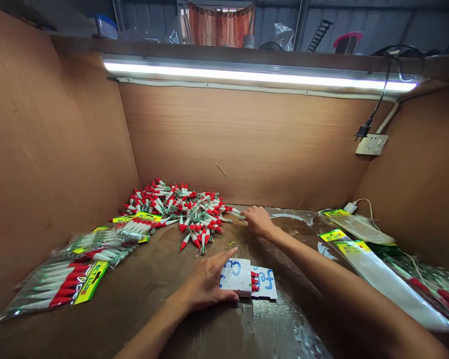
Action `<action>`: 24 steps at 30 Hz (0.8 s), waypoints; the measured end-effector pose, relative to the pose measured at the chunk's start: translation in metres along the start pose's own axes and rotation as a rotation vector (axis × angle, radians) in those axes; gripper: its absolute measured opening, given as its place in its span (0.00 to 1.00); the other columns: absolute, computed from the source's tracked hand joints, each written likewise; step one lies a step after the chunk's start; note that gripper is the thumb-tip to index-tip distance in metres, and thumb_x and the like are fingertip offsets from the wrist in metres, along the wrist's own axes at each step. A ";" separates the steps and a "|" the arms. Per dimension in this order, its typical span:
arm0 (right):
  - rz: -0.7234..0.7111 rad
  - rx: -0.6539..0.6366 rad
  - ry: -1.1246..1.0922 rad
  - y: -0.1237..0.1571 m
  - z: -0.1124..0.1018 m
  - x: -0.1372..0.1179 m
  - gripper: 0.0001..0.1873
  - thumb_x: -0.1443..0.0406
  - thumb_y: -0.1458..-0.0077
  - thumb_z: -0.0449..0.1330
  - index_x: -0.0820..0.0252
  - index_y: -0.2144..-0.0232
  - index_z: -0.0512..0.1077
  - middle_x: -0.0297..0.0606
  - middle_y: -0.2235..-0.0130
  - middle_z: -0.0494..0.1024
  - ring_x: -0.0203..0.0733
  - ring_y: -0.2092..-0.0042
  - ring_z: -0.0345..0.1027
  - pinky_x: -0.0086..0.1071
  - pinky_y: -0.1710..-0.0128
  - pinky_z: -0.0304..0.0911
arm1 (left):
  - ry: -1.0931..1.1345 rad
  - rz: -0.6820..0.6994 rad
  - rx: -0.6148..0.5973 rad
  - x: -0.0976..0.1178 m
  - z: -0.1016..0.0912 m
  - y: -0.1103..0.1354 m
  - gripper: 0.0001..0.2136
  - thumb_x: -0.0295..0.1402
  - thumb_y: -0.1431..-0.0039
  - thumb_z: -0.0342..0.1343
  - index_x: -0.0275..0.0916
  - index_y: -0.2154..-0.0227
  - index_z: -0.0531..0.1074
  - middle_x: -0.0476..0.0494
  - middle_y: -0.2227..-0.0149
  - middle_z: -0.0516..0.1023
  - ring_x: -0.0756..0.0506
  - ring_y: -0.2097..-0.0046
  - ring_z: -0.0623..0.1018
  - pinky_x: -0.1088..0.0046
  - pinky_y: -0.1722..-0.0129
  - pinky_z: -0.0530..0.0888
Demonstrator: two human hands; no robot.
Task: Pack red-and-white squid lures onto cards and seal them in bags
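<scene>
My left hand [205, 281] is wrapped around the left end of a small white cardboard box [235, 275] with blue handwriting. Red tips of fishing lures [255, 281] show at the box's open right end, above a white flap [265, 282]. Farther back, my right hand [259, 221] has its fingers curled at the right edge of a pile of red and white fishing lures [179, 204]. Its fingertips meet the hook end of one fishing lure [233, 211] that points out from the pile.
Clear packs of lures [63, 284] with yellow header cards lie at the left. At the right are flat plastic bags [381, 279] and more lures [445, 294]. Wooden walls enclose the bench under a tube light [262, 76]. A black plug [363, 129] hangs near a socket.
</scene>
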State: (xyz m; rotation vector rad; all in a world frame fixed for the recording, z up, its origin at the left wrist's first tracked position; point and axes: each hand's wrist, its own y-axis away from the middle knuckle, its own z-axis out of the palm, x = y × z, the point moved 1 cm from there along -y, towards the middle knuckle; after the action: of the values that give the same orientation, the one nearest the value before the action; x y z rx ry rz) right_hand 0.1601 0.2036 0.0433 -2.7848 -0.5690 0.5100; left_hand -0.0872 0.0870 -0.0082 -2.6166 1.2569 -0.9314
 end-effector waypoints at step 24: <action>-0.088 0.081 -0.404 0.165 -0.004 -0.002 0.11 0.58 0.38 0.59 0.54 0.60 0.79 0.37 0.65 0.80 0.40 0.64 0.72 0.31 0.63 0.63 | 0.024 0.022 0.011 -0.001 0.004 -0.003 0.50 0.53 0.59 0.69 0.45 0.34 0.54 0.35 0.39 0.68 0.33 0.41 0.71 0.55 0.44 0.70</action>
State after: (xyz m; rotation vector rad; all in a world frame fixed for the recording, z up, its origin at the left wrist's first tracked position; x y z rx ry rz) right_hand 0.2146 0.0551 -0.0041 -2.5754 -0.7299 1.0616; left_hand -0.0835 0.0891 -0.0105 -2.5853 1.2806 -0.9664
